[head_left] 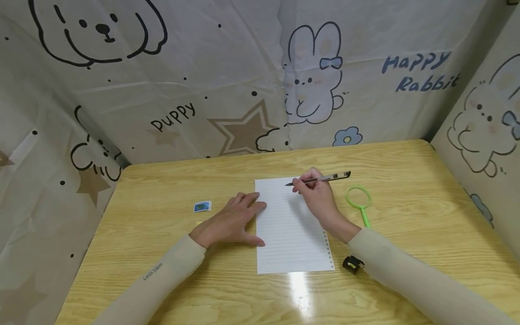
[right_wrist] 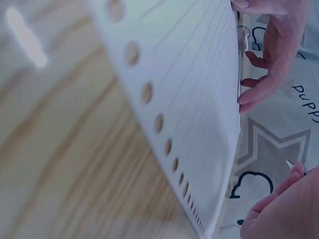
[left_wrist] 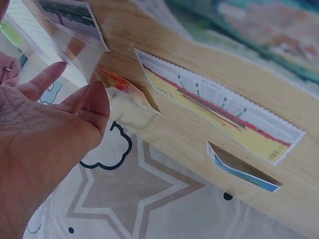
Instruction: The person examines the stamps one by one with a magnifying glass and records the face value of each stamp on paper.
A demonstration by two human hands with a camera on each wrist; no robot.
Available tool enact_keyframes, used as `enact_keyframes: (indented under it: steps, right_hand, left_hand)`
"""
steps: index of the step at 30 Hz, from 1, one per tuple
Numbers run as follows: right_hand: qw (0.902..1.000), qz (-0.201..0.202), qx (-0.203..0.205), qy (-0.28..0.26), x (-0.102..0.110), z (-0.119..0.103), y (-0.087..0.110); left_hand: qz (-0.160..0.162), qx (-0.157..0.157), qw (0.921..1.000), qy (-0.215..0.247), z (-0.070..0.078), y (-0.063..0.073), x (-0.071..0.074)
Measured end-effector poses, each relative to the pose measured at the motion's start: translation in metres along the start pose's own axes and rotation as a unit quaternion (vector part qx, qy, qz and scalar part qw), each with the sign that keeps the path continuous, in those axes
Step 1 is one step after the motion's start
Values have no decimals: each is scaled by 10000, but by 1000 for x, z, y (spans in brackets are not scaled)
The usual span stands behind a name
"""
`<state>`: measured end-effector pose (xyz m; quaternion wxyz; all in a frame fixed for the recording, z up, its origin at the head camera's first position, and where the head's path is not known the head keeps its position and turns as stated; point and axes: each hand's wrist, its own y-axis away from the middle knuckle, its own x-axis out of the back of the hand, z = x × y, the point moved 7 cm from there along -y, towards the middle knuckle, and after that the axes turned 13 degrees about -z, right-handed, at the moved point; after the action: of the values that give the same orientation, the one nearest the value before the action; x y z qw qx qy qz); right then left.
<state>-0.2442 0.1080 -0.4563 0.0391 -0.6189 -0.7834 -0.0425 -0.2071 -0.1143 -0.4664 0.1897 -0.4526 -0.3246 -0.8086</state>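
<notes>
A lined sheet of paper point(head_left: 284, 230) with punched holes along its right side lies on the table. My left hand point(head_left: 233, 221) rests across its left edge, fingers spread and thumb toward the bottom. My right hand point(head_left: 321, 201) pinches a pen point(head_left: 335, 176) above the upper part of the sheet, with its tip pointing left. No writing shows on the lines. In the left wrist view, several stamps lie near my left hand, among them a yellow and grey stamp point(left_wrist: 214, 107), an orange stamp point(left_wrist: 127, 87) and a blue stamp point(left_wrist: 244, 172).
A green magnifying glass point(head_left: 364, 216) lies to the right of the paper, its handle end by my right sleeve. A small black object point(head_left: 351, 265) sits near the sheet's lower right corner. Printed cloth walls point(head_left: 227, 72) stand behind and beside the wooden table point(head_left: 162, 180).
</notes>
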Motion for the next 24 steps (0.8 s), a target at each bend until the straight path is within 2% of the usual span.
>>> enact_keyframes:
  steps: [6,14,24]
  right_hand:
    - [9995,-27,-312,-32,-16,5,-9]
    - [9993,-45,-348,117,-28,9,-22]
    - [9975,-131,-694,80,-39,21,-35]
  left_hand:
    - [20,11,10000,-9,-1,2,0]
    - [34,-10,10000,-60,1,2,2]
    - [24,-8,10000,-82,1,1,0]
